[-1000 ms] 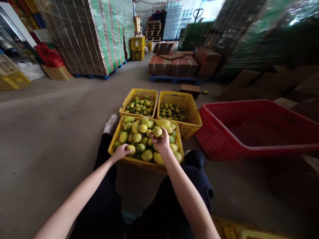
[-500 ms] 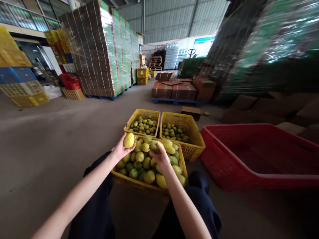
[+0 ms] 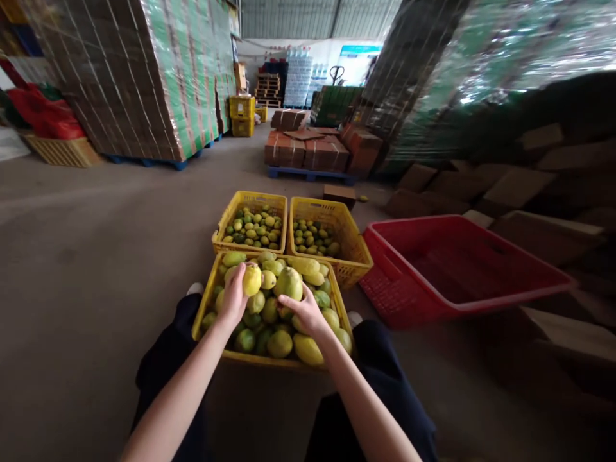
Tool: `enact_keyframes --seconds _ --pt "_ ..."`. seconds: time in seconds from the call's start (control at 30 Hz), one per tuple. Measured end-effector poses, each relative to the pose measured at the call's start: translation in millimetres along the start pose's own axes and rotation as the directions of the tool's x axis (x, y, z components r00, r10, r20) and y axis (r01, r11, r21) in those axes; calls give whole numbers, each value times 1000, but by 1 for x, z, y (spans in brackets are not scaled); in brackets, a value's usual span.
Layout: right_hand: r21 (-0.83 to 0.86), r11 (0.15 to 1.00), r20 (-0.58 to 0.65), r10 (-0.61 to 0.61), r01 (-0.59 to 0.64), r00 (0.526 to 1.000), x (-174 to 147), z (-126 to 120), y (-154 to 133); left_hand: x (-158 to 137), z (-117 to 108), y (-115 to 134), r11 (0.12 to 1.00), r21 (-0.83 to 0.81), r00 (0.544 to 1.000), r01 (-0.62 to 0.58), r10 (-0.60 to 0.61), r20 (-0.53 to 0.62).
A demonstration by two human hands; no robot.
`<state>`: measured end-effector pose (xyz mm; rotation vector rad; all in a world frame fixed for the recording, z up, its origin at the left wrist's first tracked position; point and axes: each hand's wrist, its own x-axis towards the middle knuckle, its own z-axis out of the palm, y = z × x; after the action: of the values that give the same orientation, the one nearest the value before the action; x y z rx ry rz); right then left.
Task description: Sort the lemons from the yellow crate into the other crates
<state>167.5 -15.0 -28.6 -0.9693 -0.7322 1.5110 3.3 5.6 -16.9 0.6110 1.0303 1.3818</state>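
My left hand (image 3: 233, 301) is closed round a yellow lemon (image 3: 251, 280), held above the left side of the near yellow crate (image 3: 206, 314). To its right, my right hand (image 3: 305, 310) grips a larger, greenish-yellow lemon (image 3: 289, 283) from its right side, with the thumb across its lower part. Beneath both hands the near crate is full of yellow and green lemons (image 3: 280, 344). The two held lemons are apart from each other. My fingers behind the fruit are partly hidden.
Behind stand two yellow crates, the left one (image 3: 216, 242) and the right one (image 3: 359, 253), both holding smaller green-yellow fruit. A big red crate (image 3: 414, 308) is at the right, among cardboard boxes (image 3: 520, 186). Flattened cartons (image 3: 327, 155) lie on a blue pallet farther off.
My left hand has moved in over the crate with its lemon, closer to the right hand. The right hand's lemon now shows more upright. The view has tilted down and turned right.
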Motion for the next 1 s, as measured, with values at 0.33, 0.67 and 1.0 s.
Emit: enact_keyframes --seconds 0.33,0.67,1.0 --pt "-292 908 41 -301 300 953 -10 10 6 -20 9 -14 905 183 921 -384 361 147" --pt "-411 860 68 -301 301 951 -19 5 13 -20 12 -19 993 2 993 -117 117 28" --pt "-16 999 -102 48 -50 994 -18 19 24 -3 1 -34 909 -185 914 373 -394 -96"
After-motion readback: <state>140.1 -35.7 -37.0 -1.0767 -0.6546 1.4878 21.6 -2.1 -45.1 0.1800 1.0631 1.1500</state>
